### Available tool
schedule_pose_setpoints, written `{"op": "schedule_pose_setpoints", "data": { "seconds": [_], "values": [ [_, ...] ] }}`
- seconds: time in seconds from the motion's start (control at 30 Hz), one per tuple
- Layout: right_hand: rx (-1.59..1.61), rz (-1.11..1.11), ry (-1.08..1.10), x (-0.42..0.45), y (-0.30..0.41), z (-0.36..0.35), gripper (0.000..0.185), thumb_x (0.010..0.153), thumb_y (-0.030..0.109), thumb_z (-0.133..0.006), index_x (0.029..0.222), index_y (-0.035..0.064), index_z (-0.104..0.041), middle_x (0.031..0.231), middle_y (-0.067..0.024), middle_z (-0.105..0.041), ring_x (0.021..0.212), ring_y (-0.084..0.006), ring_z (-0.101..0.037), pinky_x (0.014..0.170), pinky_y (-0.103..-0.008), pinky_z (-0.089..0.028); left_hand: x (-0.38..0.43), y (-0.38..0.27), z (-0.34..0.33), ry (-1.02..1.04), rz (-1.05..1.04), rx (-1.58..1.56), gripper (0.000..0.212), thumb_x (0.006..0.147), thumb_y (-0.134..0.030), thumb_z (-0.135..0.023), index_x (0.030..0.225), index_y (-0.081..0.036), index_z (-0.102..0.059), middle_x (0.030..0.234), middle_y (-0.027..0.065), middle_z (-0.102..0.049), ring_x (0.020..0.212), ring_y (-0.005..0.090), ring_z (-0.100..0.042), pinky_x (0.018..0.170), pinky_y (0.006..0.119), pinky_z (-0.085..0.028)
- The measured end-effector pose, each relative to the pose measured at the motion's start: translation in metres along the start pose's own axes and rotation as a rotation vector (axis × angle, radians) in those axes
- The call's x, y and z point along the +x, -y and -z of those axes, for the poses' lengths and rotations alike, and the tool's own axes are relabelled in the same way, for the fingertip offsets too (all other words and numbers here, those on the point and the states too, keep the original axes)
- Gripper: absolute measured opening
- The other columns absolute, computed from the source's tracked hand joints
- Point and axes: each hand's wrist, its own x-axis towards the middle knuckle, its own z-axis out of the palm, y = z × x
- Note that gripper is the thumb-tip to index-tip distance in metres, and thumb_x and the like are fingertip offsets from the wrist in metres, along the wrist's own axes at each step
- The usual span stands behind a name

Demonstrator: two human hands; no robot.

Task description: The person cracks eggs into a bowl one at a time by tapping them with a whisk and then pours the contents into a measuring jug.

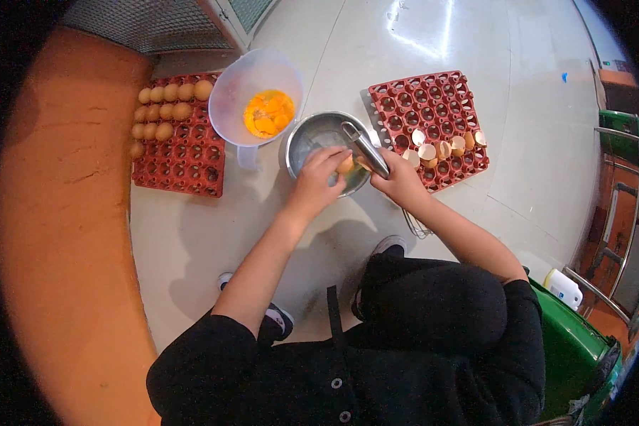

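Note:
Over a stainless steel bowl [304, 137] on the floor, my left hand [315, 181] holds a cracked egg [345, 164] at its fingertips. Whether shell or yolk shows there is hard to tell. My right hand [403, 180] grips a whisk by its metal handle [370, 152]; the wire loops [418, 226] stick out below the wrist. A piece of shell [363, 163] shows beside the right fingers. Clear, yellowish liquid lies in the bowl. Left of it, a translucent plastic jug [226, 114] contains several yolks [269, 114].
A red egg tray [191, 170] with several whole eggs [170, 93] lies at the left by an orange wall [69, 213]. Another red tray [420, 101] at the right bears empty shells [443, 150]. A green bin [570, 341] stands near my right elbow, a white bottle [563, 289] beyond it.

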Motion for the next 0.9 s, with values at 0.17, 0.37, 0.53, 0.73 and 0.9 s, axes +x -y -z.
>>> {"op": "schedule_pose_setpoints", "data": {
  "seconds": [0.17,0.37,0.53,0.73,0.9],
  "values": [
    [0.089,-0.242,0.016,0.003,0.011,0.002,0.037,0.082,0.015,-0.065,0.114,-0.0001,-0.054,0.094,-0.0146,-0.061,0.089,-0.0231,-0.061,0.080,-0.0343,-0.047,0.006,0.007,0.023,0.039,-0.358,0.372,0.048,0.069,0.007,-0.060,0.114,-0.007,-0.059,0.116,0.0096,-0.055,0.109,0.0284,-0.053,0.096,0.038,-0.044],
    [0.196,-0.381,0.031,-0.001,-0.001,0.013,0.044,0.085,0.023,-0.064,0.119,0.0020,-0.048,0.080,-0.0079,-0.058,0.069,-0.0184,-0.056,0.063,-0.0305,-0.047,0.006,-0.017,0.015,-0.066,-0.125,-0.038,0.047,0.071,0.005,-0.065,0.116,-0.007,-0.057,0.117,0.0107,-0.056,0.112,0.0286,-0.053,0.096,0.037,-0.043],
    [0.661,-0.472,0.218,-0.021,-0.006,0.012,0.045,0.089,0.023,-0.060,0.124,0.0048,-0.037,0.075,-0.0053,-0.051,0.042,-0.0114,-0.046,0.037,-0.0264,-0.038,-0.007,-0.013,-0.012,0.156,-0.111,-0.181,0.047,0.077,-0.002,-0.066,0.122,-0.010,-0.054,0.130,0.0095,-0.052,0.124,0.0268,-0.046,0.103,0.036,-0.036],
    [0.730,-0.628,0.009,-0.066,-0.031,0.021,0.043,0.087,0.024,-0.061,0.119,0.0041,-0.040,0.068,-0.0033,-0.049,0.039,-0.0108,-0.044,0.032,-0.0240,-0.037,-0.024,-0.017,-0.028,0.251,-0.151,-0.007,0.048,0.081,-0.010,-0.063,0.127,-0.008,-0.050,0.137,0.0117,-0.045,0.133,0.0325,-0.033,0.107,0.041,-0.030],
    [0.410,-0.729,-0.307,-0.096,-0.070,0.041,0.038,0.087,0.022,-0.060,0.114,0.0040,-0.041,0.067,-0.0029,-0.048,0.041,-0.0110,-0.046,0.033,-0.0254,-0.037,-0.052,0.027,-0.021,-0.372,-0.019,0.243,0.041,0.079,-0.008,-0.058,0.119,-0.002,-0.047,0.113,0.0168,-0.049,0.107,0.0313,-0.047,0.095,0.043,-0.037]
  ]
}}
